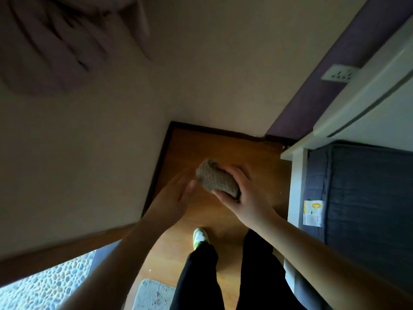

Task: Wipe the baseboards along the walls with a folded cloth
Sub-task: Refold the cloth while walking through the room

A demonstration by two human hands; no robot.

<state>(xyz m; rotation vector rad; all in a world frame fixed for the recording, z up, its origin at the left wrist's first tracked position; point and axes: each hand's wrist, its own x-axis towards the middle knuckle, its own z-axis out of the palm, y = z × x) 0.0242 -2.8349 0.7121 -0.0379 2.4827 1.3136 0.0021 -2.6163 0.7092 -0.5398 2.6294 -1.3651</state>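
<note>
Right hand grips the folded cloth over the floor, near the dark baseboard. Left hand is flat open just left of it, fingertips about touching.

cloth between both hands, above floor; bed right.

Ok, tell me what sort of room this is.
Probably a bedroom: a dark mattress on a white bed frame, a wall socket, wooden floor edged by dark baseboard.
</note>
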